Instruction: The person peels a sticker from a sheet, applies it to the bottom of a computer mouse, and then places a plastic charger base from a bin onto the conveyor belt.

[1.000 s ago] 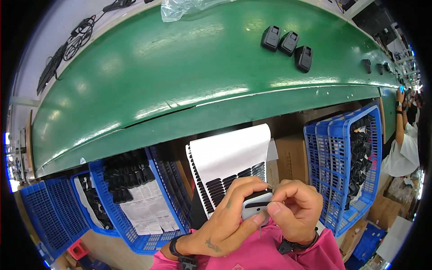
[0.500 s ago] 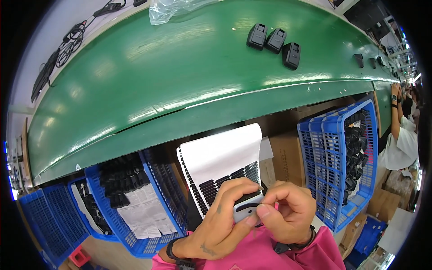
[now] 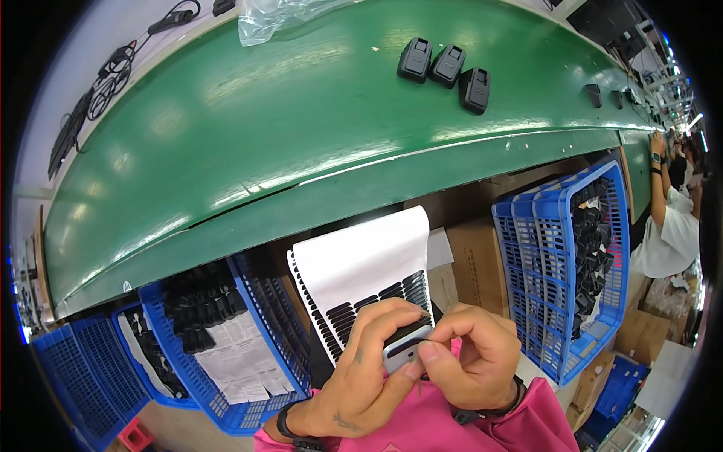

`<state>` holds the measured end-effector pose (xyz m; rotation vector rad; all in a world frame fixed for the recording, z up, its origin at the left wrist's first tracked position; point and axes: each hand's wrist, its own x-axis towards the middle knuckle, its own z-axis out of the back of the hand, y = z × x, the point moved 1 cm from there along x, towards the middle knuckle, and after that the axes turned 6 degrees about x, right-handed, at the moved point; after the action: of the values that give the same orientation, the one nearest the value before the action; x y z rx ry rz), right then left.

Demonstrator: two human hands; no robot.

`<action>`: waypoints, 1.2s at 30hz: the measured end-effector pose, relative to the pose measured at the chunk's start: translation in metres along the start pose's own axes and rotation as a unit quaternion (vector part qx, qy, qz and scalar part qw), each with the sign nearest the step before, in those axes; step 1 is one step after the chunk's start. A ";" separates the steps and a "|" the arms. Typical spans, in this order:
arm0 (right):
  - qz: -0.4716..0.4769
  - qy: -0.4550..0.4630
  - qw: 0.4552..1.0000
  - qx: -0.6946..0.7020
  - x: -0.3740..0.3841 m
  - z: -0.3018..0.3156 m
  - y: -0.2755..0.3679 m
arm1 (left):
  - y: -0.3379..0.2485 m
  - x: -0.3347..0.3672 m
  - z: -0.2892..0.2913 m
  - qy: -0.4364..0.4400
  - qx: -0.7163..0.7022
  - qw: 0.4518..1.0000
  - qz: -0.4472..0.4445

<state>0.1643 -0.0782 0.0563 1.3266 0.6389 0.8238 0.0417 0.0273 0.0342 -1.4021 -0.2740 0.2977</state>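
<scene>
My left hand (image 3: 367, 380) is closed around a small black device with a light grey end face (image 3: 398, 360). A narrow black sticker (image 3: 405, 344) lies along that grey face, above a small dark dot. My right hand (image 3: 476, 360) pinches thumb and forefinger at the sticker's right end, touching the device. Just beyond my hands is a white sheet (image 3: 360, 247) with its upper part curled over. Rows of black elongated stickers (image 3: 343, 318) show on it, partly hidden behind my left hand.
A green workbench (image 3: 248, 128) spans the far side, bearing several black chargers-like blocks (image 3: 474, 90) and a clear plastic bag (image 3: 282, 16). Blue crates of black parts stand left (image 3: 267, 335) and right (image 3: 531, 264). Another person's arm (image 3: 660, 192) is at far right.
The black sticker, bowed before, now looks straighter along the grey face. My right fingertips remain at its right end. The whole view has shifted slightly.
</scene>
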 end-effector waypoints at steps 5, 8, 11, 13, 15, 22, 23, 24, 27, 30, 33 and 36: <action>0.000 -0.013 1.000 -0.020 0.000 -0.003 0.000 | -0.002 0.001 0.000 -0.016 0.036 0.999 -0.018; -0.001 -0.026 0.999 -0.029 0.001 -0.004 0.001 | -0.003 0.002 -0.001 -0.024 0.045 0.999 -0.018; -0.004 -0.025 0.999 -0.047 0.001 -0.003 0.001 | -0.002 0.002 0.000 -0.027 0.043 0.999 -0.015; -0.007 -0.022 0.998 -0.054 0.001 -0.002 0.000 | 0.001 0.001 0.001 -0.025 0.015 1.000 -0.003; -0.083 -0.064 0.993 -0.051 -0.002 0.001 -0.004 | 0.005 -0.002 0.001 -0.024 -0.012 1.000 0.010; -0.126 -0.007 0.992 -0.013 -0.009 0.012 -0.015 | 0.009 -0.003 -0.002 -0.067 -0.316 0.938 0.129; -0.124 -0.006 0.992 -0.012 -0.009 0.013 -0.015 | 0.009 -0.003 -0.002 -0.070 -0.331 0.933 0.120; -0.118 0.020 0.993 -0.016 -0.010 0.012 -0.015 | 0.009 -0.002 -0.002 -0.073 -0.346 0.929 0.111; -0.136 0.060 0.989 0.002 -0.012 0.004 -0.018 | 0.018 0.000 -0.008 -0.101 -0.331 0.934 0.089; -0.182 0.108 0.977 0.019 -0.011 -0.004 -0.020 | 0.028 -0.003 -0.015 -0.120 -0.261 0.955 0.069; -0.220 0.130 0.963 0.089 -0.018 -0.006 -0.031 | 0.035 -0.006 -0.017 -0.122 -0.263 0.955 0.052; -0.303 0.066 0.919 0.244 -0.020 -0.006 -0.034 | 0.038 -0.005 -0.004 -0.101 -0.290 0.951 0.046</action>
<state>0.1536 -0.0924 0.0211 1.3957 1.3462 0.2441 0.0369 0.0270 -0.0038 -1.9722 -0.4932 0.4631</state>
